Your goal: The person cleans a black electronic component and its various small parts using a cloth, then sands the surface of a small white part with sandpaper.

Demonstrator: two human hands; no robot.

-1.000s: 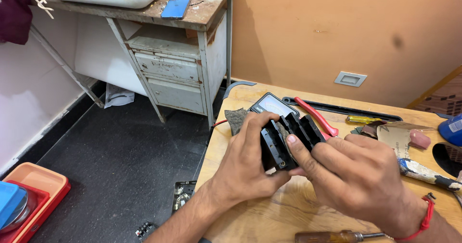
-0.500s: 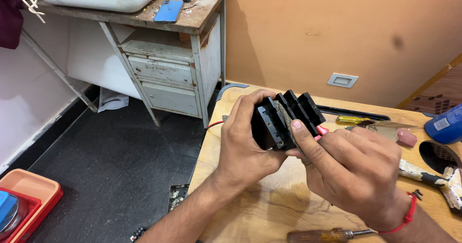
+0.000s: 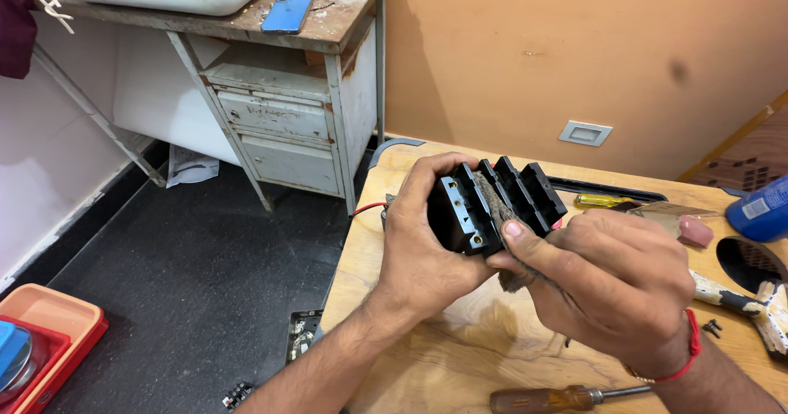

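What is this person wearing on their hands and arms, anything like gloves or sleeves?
No gloves: both hands are bare. The forearms are bare too, with no sleeves in view. The right hand has a thin red thread band around its wrist. The left hand shows nothing on its wrist, and no rings or watch are visible. The fingernails look short.

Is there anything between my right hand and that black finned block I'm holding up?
Yes. A dark cloth lies between the right hand and the black finned block; the fingers press it into a groove. The left hand grips the block's end directly, with nothing visible between.
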